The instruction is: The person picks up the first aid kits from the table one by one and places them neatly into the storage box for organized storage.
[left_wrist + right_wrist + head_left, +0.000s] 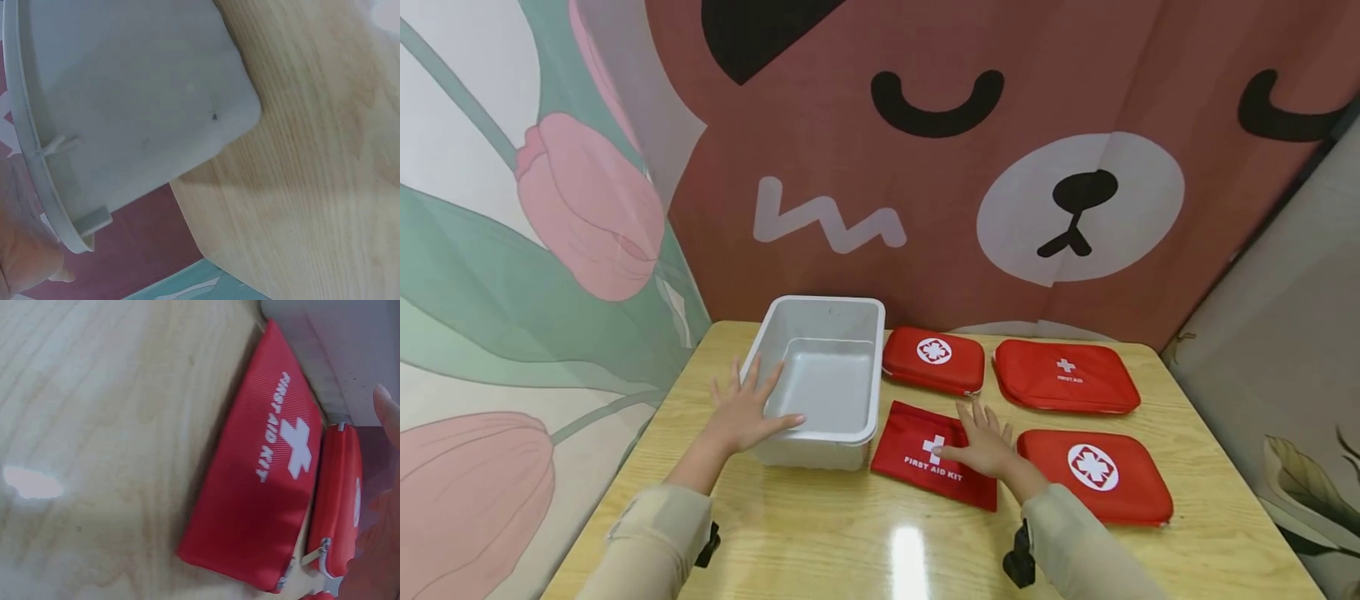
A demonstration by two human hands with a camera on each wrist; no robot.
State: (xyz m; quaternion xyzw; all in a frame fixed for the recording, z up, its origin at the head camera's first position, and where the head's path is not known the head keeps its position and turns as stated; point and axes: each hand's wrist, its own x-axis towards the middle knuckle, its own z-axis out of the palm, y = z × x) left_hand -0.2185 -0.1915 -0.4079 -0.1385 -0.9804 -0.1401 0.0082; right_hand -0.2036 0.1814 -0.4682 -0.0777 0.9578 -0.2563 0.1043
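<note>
With fingers spread, my left hand (pixel 743 414) hovers at the near left corner of a light grey plastic bin (pixel 880 367), overlapping its rim in the head view. In the left wrist view the bin's outer wall (pixel 144 94) fills the upper left. My right hand (pixel 987 443) has its fingers apart over a flat red pouch (pixel 910 446) marked FIRST AID KIT with a white cross. The right wrist view shows that pouch (pixel 250 487) lying on the table, apart from the fingers. Neither hand holds anything.
Behind the pouch lies a small red hard case (pixel 910 354) with a round white emblem. A red FIRST AID case (pixel 1097 379) sits at the back right, and another emblem case (pixel 1138 479) nearer on the right. All rest on a wooden table (pixel 820 533) against a printed curtain (pixel 820 125).
</note>
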